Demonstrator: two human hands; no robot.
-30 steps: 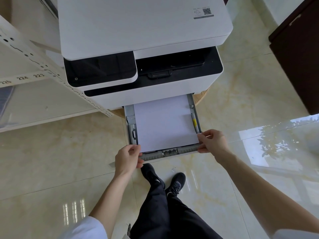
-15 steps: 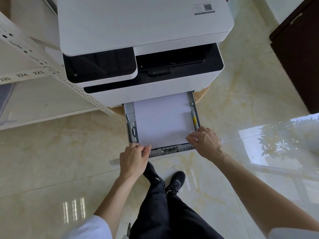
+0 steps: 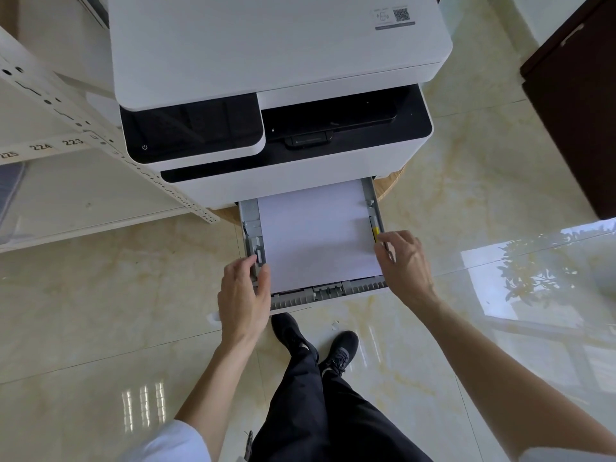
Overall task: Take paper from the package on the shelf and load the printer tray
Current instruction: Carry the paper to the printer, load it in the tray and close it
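The white and black printer [image 3: 273, 45] stands in front of me with its paper tray [image 3: 333, 290] pulled out at the bottom. A stack of white paper [image 3: 316, 235] lies flat in the tray. My left hand [image 3: 243, 295] is at the tray's near left corner, thumb and fingers pinched around the grey left paper guide [image 3: 258, 243]. My right hand [image 3: 405, 261] rests at the right rim, its fingertips against the paper's right edge just below a yellow tab [image 3: 376, 231]. The paper package is not in view.
A white metal shelf [image 3: 66, 105] with numbered labels stands close on the left. The printer sits on a round wooden stand [image 3: 390, 188]. A dark cabinet [image 3: 573, 111] is at the far right. My shoes [image 3: 293, 331] are on the glossy tile floor under the tray.
Both hands have left the tray's front edge and moved along its sides: the left onto the left guide, the right up to the right rim. The paper lies as before.
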